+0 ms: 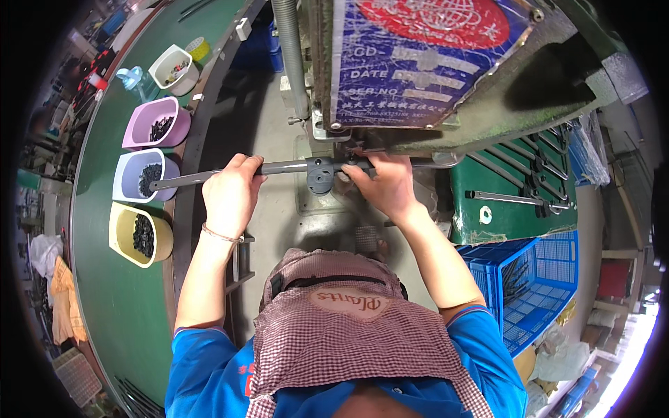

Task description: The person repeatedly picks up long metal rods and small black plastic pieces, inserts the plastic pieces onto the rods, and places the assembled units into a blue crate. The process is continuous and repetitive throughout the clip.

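A long grey metal tube (284,167) lies crosswise in front of me beneath the machine head. My left hand (233,187) is closed round its left part, and the tube's flattened end sticks out past the hand over the bins. A dark round plastic joint (320,178) sits on the tube between my hands, just under the machine's lower tool. My right hand (385,180) grips the tube right of the joint, its thumb toward the joint. Some of its fingers are hidden behind the tube and under the machine (397,83).
On the green table (104,188) at left stand a yellow bin (164,254), a blue bin (122,174), a pink bin (132,125) and a white bin (167,63) with small parts. At right, a green board (481,226) bears several tubes above a blue crate (491,292).
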### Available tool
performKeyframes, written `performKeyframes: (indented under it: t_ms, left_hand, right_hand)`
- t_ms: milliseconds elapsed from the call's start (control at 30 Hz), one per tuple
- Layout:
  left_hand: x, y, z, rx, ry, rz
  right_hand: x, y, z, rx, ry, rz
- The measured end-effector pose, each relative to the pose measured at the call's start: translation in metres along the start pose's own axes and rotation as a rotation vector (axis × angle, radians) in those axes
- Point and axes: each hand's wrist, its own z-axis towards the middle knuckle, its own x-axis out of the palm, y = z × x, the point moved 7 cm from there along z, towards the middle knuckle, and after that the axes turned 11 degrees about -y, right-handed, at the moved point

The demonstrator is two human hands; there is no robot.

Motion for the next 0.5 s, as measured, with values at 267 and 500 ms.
performKeyframes:
  t_ms: [267, 500]
  left_hand:
    - [0.007, 0.005, 0.011, 0.074, -0.026, -0.037]
    - [0.008, 0.005, 0.016, 0.101, -0.042, -0.074]
  right_hand:
    - [0.002, -0.001, 0.000, 0.079, 0.045, -0.096]
    - [-0.012, -0.008, -0.001, 0.018, 0.161, -0.207]
